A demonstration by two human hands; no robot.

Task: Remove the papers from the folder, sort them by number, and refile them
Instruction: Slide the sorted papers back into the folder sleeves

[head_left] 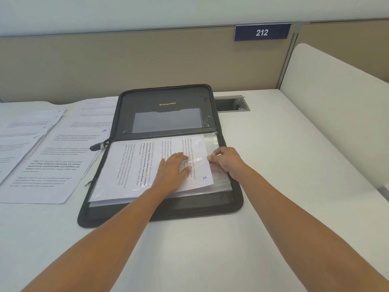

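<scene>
Closest to me, both forearms reach out across the white worktop (273, 165) to the open black folder (168, 209), which lies flat in front of me. My left hand (174, 167) lies flat with straight fingers on a printed sheet (134, 171), grasping nothing, just pressing. The fingertips look to be tucked under the glossy plastic. My right hand (226, 160) pinches the open edge of the clear sleeve (220, 182) at the folder's right side. A handwritten 2 sits at the sheet's near right corner, and most of the sheet lies in the folder's lower half.

I read this as refiling: sheet 2 is going into its sleeve and isn't fully seated, since the right edge lies skewed.

The next move calls for holding the sleeve mouth open with the right hand while the left slides the sheet square and deep, without creasing it.

Off to the left, loose papers (52, 165) are fanned on the worktop, one marked 10, waiting their turn. Beyond the folder there is a cable hatch (231, 103), then the beige partition (126, 66) with a sign (262, 32) reading 212.
</scene>
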